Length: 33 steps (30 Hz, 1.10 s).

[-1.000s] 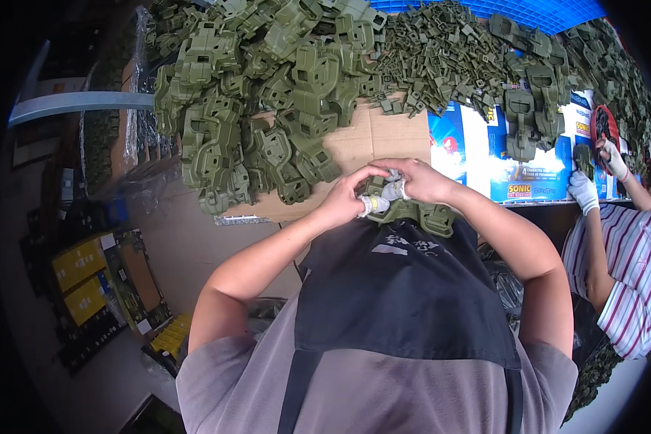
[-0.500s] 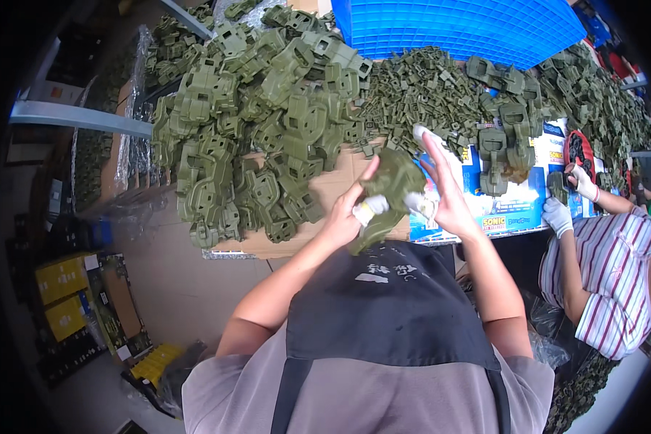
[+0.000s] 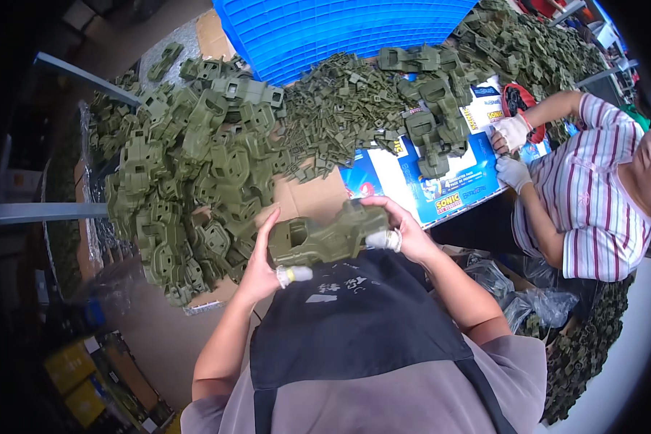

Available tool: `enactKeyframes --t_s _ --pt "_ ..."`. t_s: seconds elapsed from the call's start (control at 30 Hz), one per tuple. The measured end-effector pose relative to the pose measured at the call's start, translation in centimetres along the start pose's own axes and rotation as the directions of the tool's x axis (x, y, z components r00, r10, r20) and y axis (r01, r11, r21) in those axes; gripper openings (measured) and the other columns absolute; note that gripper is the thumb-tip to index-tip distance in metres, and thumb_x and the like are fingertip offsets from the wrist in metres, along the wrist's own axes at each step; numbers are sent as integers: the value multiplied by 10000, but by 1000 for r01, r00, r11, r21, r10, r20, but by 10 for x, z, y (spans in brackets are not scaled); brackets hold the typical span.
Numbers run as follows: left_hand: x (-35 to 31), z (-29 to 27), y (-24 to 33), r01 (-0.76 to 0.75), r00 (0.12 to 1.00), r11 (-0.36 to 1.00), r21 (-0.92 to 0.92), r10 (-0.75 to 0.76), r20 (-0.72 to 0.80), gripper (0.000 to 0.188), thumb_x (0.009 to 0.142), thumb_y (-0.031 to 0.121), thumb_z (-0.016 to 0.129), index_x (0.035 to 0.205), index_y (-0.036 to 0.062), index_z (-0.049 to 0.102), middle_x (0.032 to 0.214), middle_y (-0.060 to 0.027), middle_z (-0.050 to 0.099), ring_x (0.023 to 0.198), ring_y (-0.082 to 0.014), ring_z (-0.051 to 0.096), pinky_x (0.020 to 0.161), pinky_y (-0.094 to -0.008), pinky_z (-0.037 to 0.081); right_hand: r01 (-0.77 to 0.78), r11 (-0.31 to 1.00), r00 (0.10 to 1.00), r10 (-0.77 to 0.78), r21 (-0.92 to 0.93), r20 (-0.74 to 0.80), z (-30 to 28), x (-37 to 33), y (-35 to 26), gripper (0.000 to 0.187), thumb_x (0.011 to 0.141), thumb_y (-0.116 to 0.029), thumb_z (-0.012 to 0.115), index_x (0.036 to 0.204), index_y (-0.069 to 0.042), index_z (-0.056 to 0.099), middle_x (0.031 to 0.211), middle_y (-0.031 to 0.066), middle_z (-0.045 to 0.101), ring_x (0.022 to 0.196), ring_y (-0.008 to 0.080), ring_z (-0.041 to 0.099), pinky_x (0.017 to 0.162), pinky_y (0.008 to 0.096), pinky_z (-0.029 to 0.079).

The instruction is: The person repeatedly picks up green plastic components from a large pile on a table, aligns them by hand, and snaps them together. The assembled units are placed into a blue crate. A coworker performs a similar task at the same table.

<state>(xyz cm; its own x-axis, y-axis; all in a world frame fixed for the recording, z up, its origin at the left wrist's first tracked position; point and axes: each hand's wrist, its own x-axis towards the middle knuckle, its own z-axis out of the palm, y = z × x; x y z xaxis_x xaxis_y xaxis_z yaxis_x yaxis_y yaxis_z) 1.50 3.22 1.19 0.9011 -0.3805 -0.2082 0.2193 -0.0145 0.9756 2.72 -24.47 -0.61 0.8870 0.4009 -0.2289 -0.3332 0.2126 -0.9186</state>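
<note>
An olive-green plastic toy vehicle body (image 3: 322, 235) is held level in front of my apron, over the table's near edge. My left hand (image 3: 259, 264) grips its left end, fingers behind and thumb in front. At the right end, my right hand (image 3: 406, 235) holds it the same way. Both thumbs wear white coverings. Just past my left hand lies a heap of larger olive-green vehicle bodies (image 3: 217, 155). A pile of small olive-green parts (image 3: 333, 108) spreads farther back, beyond the held body.
A blue plastic crate (image 3: 340, 32) stands at the back. Printed cardboard (image 3: 456, 184) and brown cardboard (image 3: 311, 197) cover the table. More vehicle bodies (image 3: 434, 119) lie right of the small parts. At the right, a co-worker in a striped shirt (image 3: 564, 184) works with gloved hands (image 3: 512, 148).
The vehicle body has turned from a tilted, blurred position to lie lengthwise between my hands. My hands have moved left and nearer in the picture. The view has swung to the right.
</note>
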Motion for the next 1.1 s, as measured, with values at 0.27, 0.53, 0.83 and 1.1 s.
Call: enactKeyframes --t_s 0.27,0.53,0.83,1.1 --pt "2 16 -11 -82 991 996 -17 80 -107 830 656 28 730 1354 44 281 1273 -115 446 1159 -201 470 980 -323 373 61 962 998 -52 -266 39 -12 -2 -27 588 676 -79 738 1215 -48 504 1192 80 538 1096 165 508 944 306 390" --pt "53 -70 27 -151 817 616 773 518 -254 883 705 256 739 1402 107 219 1351 -166 362 1267 -321 317 1056 -418 238 129 554 501 -752 -823 -428 -176 83 -63 444 875 -201 518 1270 -12 444 1259 100 487 1100 185 488 935 302 384" --pt "-79 -198 39 602 526 512 613 323 -787 688 674 173 712 1296 120 423 1140 -167 530 1048 -326 481 906 -417 367 -411 99 582 -737 -906 -345 -443 148 -25 647 727 -100 559 1344 -117 363 1135 244 557 965 392 567 841 429 421" --pt "-104 -153 -25 640 593 338 690 353 -724 703 597 39 697 1247 174 465 1135 -169 447 1076 -347 450 925 -456 362 -514 25 672 -609 -858 -421 -438 133 -15 813 689 -157 522 1419 -253 176 875 310 581 765 426 562 740 472 408"
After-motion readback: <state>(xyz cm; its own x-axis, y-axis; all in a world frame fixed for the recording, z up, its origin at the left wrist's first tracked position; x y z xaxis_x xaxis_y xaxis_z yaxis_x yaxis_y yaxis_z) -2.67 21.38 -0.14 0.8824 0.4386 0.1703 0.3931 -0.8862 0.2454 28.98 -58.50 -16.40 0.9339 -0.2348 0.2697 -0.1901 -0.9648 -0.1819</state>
